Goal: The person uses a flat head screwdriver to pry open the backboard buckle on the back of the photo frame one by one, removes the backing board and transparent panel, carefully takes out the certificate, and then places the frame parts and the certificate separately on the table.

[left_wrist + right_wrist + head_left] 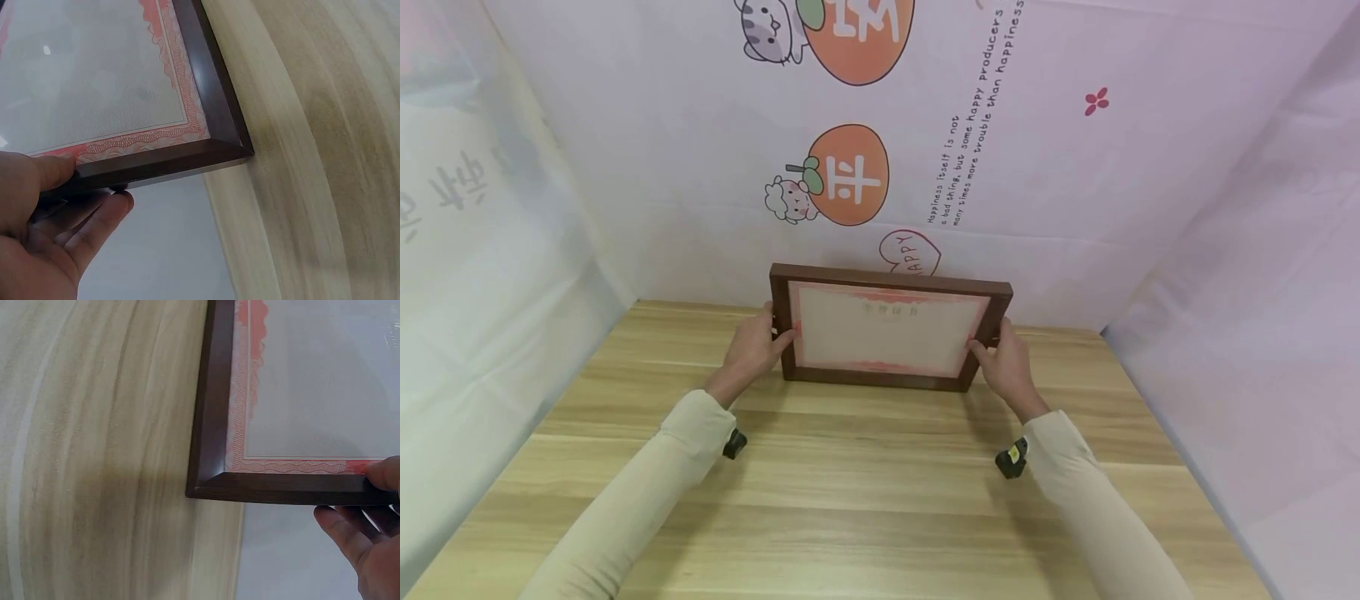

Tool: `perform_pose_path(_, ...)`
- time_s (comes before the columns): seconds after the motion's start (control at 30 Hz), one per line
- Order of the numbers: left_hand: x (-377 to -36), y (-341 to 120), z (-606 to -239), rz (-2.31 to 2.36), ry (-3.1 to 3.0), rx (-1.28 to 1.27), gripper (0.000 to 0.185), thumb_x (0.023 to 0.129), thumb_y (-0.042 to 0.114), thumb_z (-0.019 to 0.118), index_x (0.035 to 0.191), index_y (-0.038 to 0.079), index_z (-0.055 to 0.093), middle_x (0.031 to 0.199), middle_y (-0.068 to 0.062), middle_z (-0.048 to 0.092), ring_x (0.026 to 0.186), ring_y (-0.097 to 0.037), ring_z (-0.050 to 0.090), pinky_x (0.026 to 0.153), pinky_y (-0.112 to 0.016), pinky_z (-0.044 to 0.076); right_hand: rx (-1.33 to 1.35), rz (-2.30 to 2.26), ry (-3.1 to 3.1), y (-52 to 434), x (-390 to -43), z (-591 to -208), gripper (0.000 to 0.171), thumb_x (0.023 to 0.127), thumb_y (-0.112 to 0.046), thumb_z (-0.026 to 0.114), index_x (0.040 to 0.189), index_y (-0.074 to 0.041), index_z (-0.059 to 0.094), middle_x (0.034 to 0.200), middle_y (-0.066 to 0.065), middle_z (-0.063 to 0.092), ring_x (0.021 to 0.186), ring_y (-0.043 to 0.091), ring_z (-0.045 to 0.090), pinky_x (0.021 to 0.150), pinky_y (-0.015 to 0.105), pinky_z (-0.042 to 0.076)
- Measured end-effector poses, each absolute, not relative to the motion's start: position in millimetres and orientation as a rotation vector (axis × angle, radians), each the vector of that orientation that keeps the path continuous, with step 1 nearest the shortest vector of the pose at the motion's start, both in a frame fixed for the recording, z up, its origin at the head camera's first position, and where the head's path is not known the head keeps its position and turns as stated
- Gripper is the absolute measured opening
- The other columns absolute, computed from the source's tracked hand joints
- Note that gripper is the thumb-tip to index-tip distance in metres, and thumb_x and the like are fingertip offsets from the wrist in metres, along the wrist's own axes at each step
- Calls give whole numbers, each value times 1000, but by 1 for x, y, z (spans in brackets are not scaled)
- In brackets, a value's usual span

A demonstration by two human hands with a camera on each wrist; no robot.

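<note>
Framed certificate (889, 329) held between both hands, standing tilted on its lower edge on the desk (865, 500), close to the backdrop beyond the fingertips. Left hand (751, 350) clamped on the left side rail: thumb on the front of the dark wood, fingers curled behind. Right hand (1009, 360) gripping the right rail the same way, thumb tip on the red border, fingers (350, 531) wrapped around the back.

Likely risks, judged from this: lower edge skidding forward on the smooth wood grain if the tilt grows; frame tipping back against the backdrop if let go without a prop, none being visible; thumb smudges on the glazing; a corner (245, 150) knocking the desk if one side drops ahead of the other.

Writing: faint heading at the top of the certificate, too small to read. On the backdrop beyond the hands, "HAPPY" in a heart (910, 252), and slanted lines reading roughly "Happiness itself is not a bad thing, but some happy producers many times more trouble than happiness" (973, 125). Chinese character on an orange fruit (847, 175).
</note>
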State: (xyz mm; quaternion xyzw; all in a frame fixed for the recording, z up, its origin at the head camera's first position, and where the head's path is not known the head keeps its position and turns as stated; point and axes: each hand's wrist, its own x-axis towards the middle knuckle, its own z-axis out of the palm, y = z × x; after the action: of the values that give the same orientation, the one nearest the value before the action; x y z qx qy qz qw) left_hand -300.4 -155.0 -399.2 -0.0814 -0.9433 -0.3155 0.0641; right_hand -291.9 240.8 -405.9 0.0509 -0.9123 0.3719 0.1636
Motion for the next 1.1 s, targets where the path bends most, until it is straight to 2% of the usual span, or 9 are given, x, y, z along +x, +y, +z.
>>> perform_pose_path(0.17,-297,-158,-401,-982,-2798,-248,65,99,32,59,143,-9,35,128,-30,59,104,-39,68,78,-44,59,190,1051,-2541,240,-291,-412,42,94,-12,65,127,6,45,115,30,63,107,46,63,93,54,51)
perform_pose_path(0.3,-296,-159,-404,-975,-2723,-277,53,97,32,63,131,-6,46,119,-28,64,95,-38,71,72,-43,60,209,1064,-2498,239,-290,-414,40,93,-11,67,125,3,47,114,27,63,107,44,64,87,53,55)
perform_pose_path(0.4,-295,-159,-406,-985,-2663,-302,42,96,28,65,121,-3,52,113,-26,67,92,-39,71,73,-45,59,223,1051,-2459,238,-288,-417,36,92,-11,68,120,2,49,112,26,65,106,43,65,82,53,57)
perform_pose_path(0.53,-292,-159,-412,-1025,-2594,-307,26,94,20,67,110,3,55,104,-22,70,91,-37,71,76,-46,59,249,1011,-2432,238,-286,-422,29,91,-10,69,113,1,52,107,24,68,103,42,66,83,55,56)
perform_pose_path(0.67,-289,-158,-418,-1030,-2529,-344,17,93,11,66,104,9,52,92,-14,70,85,-30,70,75,-43,60,279,980,-2430,239,-282,-427,27,92,-9,68,112,0,54,105,23,68,100,41,67,85,55,54)
perform_pose_path(0.83,-283,-159,-422,-930,-2507,-379,10,92,13,68,95,7,60,80,-10,71,72,-24,69,64,-38,57,334,969,-2421,240,-275,-429,24,92,-6,67,112,1,55,99,21,67,92,37,67,81,52,57)
perform_pose_path(0.97,-278,-163,-426,-830,-2531,-396,19,91,17,70,99,2,63,80,-15,72,64,-25,68,55,-36,54,377,990,-2451,240,-266,-429,29,92,-2,64,118,3,52,106,23,65,94,38,68,79,49,59)
perform_pose_path(1.1,-270,-166,-429,-754,-2565,-467,23,90,12,70,106,1,59,83,-19,71,63,-27,67,54,-36,54,387,962,-2511,240,-257,-429,28,92,0,64,118,2,55,109,25,65,97,40,68,79,50,59)
